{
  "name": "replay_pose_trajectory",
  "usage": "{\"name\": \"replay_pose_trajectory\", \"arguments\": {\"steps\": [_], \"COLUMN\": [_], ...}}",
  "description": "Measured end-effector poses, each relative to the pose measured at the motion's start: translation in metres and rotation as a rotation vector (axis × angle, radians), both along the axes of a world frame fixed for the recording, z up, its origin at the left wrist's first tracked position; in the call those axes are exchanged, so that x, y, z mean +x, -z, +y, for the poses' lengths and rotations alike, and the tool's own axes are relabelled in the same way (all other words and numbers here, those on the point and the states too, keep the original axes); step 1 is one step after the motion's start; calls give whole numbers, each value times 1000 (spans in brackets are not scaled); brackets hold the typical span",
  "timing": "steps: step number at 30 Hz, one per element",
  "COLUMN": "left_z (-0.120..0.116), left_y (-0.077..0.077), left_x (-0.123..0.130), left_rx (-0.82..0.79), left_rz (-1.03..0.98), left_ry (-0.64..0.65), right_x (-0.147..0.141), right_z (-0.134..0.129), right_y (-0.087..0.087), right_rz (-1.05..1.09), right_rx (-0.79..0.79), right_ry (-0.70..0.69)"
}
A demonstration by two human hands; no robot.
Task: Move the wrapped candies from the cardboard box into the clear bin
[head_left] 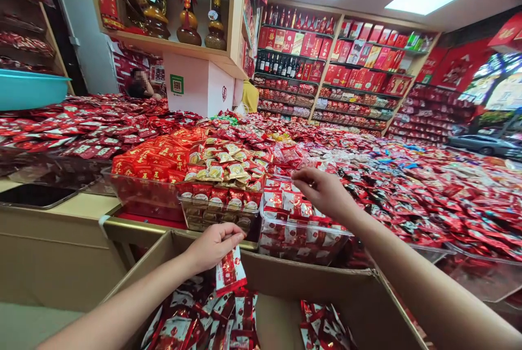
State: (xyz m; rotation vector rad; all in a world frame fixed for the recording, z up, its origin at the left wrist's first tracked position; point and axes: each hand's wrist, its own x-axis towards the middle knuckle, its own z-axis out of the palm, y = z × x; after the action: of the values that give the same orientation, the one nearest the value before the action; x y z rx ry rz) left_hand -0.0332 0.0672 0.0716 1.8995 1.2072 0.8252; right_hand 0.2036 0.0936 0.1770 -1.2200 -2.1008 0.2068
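Note:
My left hand (214, 247) is closed on a red and white packet (230, 273), which hangs over an open cardboard box (302, 282). Inside the box lie similar packets (179, 333) at the left and a smaller pile (326, 328) at the right. Above a clear plastic bin (304, 230) of red and white packets is my right hand (326, 192), its fingers bent together near the packets at the bin's back edge. Whether its fingertips hold anything is too small to tell.
Left of the bin stand bins of gold packets (228, 170) and red packets (150, 162). A phone (36, 195) lies on the ledge at the left, below a turquoise basin (32, 89). Packet heaps spread to the right. A person (141, 85) is behind the display.

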Motion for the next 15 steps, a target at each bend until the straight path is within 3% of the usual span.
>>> {"name": "replay_pose_trajectory", "arguments": {"steps": [2, 5, 9, 12, 15], "left_z": [-5, -17, -33, -41, -45], "left_y": [-3, -11, -19, -19, -20], "left_x": [2, 13, 30, 35, 32], "left_rx": [19, 9, -5, -90, -343], "left_rz": [-29, -75, -154, -276, -451], "left_ry": [-11, -6, -2, -27, 13], "right_x": [-7, -20, -36, -39, -36], "right_z": [-34, -71, -82, -79, -79], "right_y": [15, 50, 88, 94, 92], "right_rz": [115, 221, 558, 718, 724], "right_rx": [-204, -541, -936, -987, -881], "right_ry": [-148, -210, -282, -336, -338]}}
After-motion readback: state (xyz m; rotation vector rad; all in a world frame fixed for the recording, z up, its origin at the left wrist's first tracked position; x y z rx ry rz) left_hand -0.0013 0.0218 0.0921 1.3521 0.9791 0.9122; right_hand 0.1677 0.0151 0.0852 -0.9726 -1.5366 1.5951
